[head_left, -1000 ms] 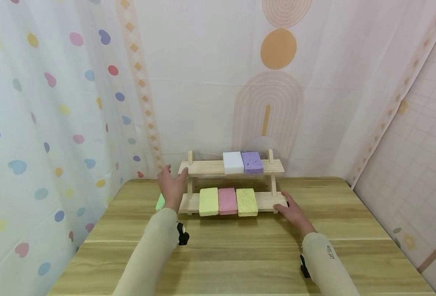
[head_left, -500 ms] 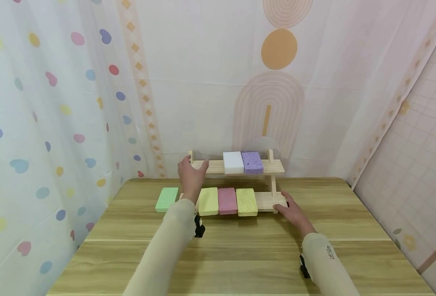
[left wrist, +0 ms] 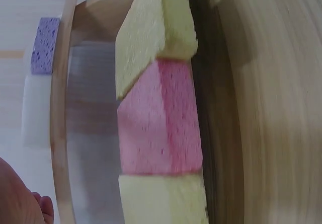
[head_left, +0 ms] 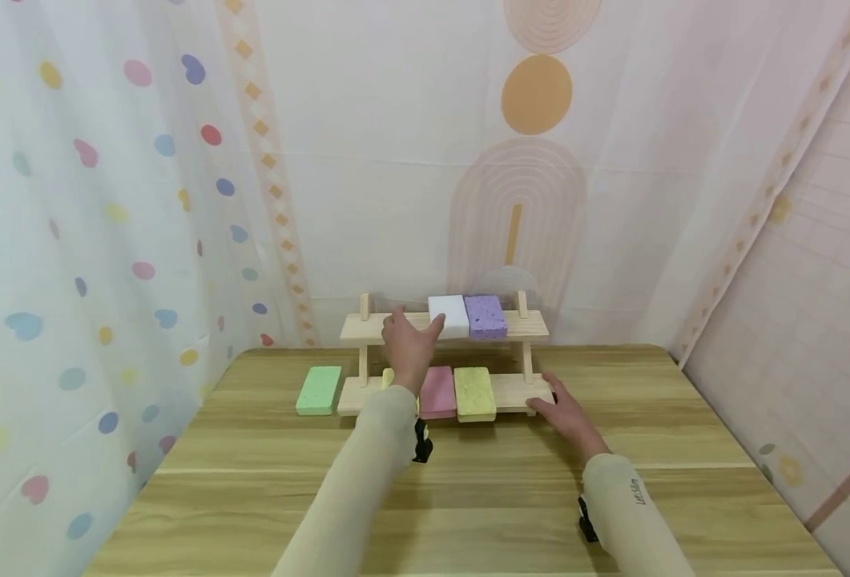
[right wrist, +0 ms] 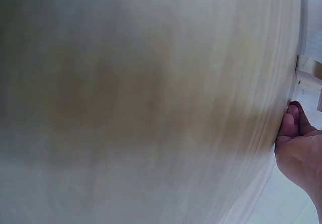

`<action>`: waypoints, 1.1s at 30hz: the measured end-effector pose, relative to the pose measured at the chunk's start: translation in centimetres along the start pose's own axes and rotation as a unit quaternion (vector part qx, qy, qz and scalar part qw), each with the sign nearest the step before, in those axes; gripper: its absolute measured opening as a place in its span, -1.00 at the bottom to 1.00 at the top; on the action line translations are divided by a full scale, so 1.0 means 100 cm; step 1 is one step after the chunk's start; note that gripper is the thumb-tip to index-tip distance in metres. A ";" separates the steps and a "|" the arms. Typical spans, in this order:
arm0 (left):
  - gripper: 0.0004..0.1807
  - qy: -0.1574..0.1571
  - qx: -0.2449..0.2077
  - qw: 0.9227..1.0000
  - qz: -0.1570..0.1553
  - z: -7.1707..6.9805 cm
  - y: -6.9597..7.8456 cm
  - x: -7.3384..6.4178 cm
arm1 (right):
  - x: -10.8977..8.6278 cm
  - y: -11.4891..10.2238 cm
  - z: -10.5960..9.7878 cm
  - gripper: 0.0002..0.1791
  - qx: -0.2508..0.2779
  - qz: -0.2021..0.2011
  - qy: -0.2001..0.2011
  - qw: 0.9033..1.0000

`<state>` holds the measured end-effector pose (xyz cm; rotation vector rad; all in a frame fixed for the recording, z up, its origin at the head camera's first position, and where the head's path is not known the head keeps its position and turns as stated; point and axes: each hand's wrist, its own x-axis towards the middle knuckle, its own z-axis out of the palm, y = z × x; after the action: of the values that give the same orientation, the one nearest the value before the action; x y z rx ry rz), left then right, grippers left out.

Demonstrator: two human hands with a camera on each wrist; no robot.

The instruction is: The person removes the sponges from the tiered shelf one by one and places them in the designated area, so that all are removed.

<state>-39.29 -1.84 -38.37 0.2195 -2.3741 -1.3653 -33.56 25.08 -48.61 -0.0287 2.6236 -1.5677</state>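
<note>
A two-tier wooden display rack (head_left: 518, 393) stands at the back of the table. My left hand (head_left: 408, 349) reaches over the lower tier, thumb and fingers spread. Its thumb overlaps the white sponge (head_left: 449, 314) in the head view, while the left wrist view shows the hand just short of it. A purple sponge (head_left: 485, 317) sits against the white one on the upper tier. Below lie a pink sponge (left wrist: 146, 123), a speckled yellow sponge (head_left: 474, 393) and a pale yellow sponge (left wrist: 161, 199), partly hidden by my left hand. My right hand (head_left: 565, 417) grips the lower tier's right end.
A green sponge (head_left: 320, 390) lies flat on the wooden table (head_left: 497, 497), left of the rack. Patterned curtains (head_left: 367, 160) hang close behind and on the left. Another patterned surface (head_left: 814, 320) borders the right side.
My left hand has moved right along the rack, from its left end to the white sponge, uncovering the green sponge. My right hand has stayed at the rack's right end.
</note>
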 end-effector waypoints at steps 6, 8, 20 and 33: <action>-0.02 0.012 0.033 0.999 -0.005 0.020 0.008 -0.010 | 0.001 0.000 0.005 -0.13 -0.003 -0.007 0.004 1.000; 0.00 0.017 0.033 0.999 -0.007 0.025 0.010 -0.013 | 0.000 0.000 0.006 -0.13 0.002 -0.003 0.007 1.000; -0.04 0.028 0.043 0.998 -0.027 0.038 0.007 -0.019 | -0.005 0.000 0.013 -0.12 0.000 0.002 0.010 1.000; -0.16 0.045 0.066 0.997 -0.015 0.041 0.003 -0.019 | -0.005 0.001 0.014 -0.12 0.005 0.009 0.011 1.000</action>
<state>-39.21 2.24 -40.43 0.3467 -2.3965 -1.1876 -32.90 23.93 -49.28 0.0117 2.6252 -1.5836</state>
